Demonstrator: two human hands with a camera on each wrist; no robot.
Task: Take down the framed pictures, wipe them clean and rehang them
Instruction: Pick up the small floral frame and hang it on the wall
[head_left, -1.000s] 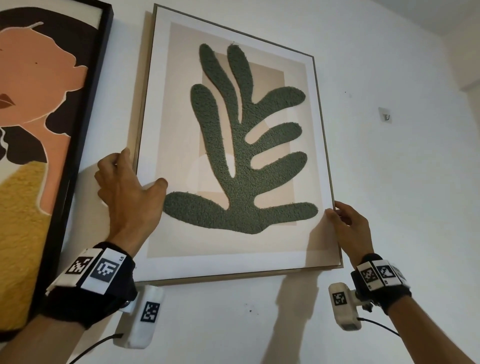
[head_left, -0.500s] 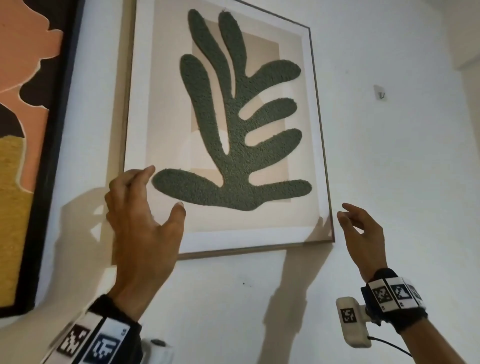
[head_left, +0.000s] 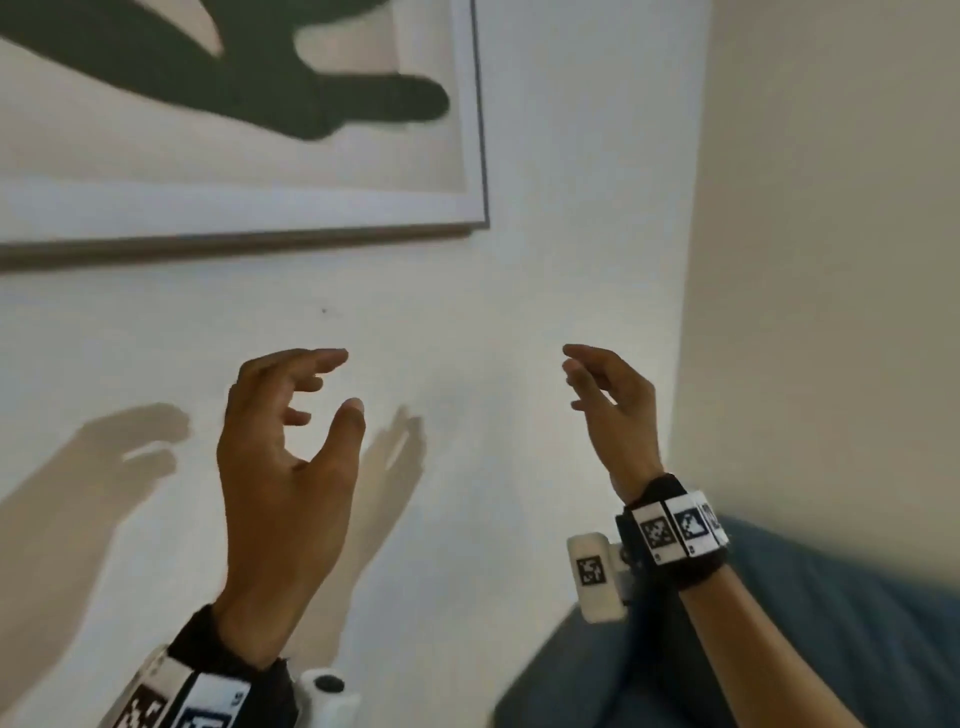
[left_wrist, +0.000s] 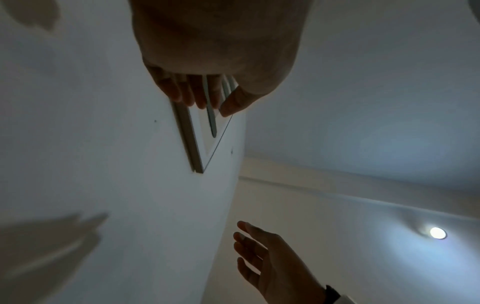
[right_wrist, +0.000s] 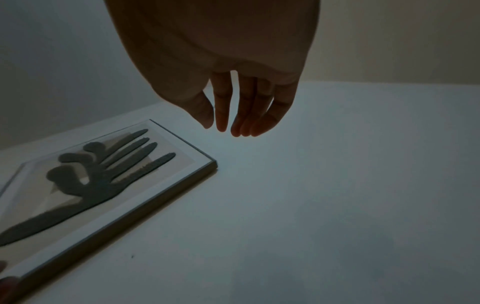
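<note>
The framed picture (head_left: 249, 208) with a green leaf shape on beige hangs on the white wall, its lower right corner showing at the top left of the head view. It also shows in the right wrist view as the framed picture (right_wrist: 109, 185) and edge-on as the framed picture (left_wrist: 192, 139) in the left wrist view. My left hand (head_left: 291, 415) is below the frame, fingers loosely spread, holding nothing. My right hand (head_left: 602, 395) is below and right of the frame's corner, fingers relaxed and empty. Neither hand touches the frame.
The white wall (head_left: 467, 364) meets a beige side wall (head_left: 831, 260) at a corner on the right. Blue fabric (head_left: 831, 623) fills the lower right. A ceiling light (left_wrist: 437, 233) glows in the left wrist view.
Both hands let go of the frame's sides and dropped away below it. The view swung down and right, so the frame now sits at the top left and the other picture is out of view.
</note>
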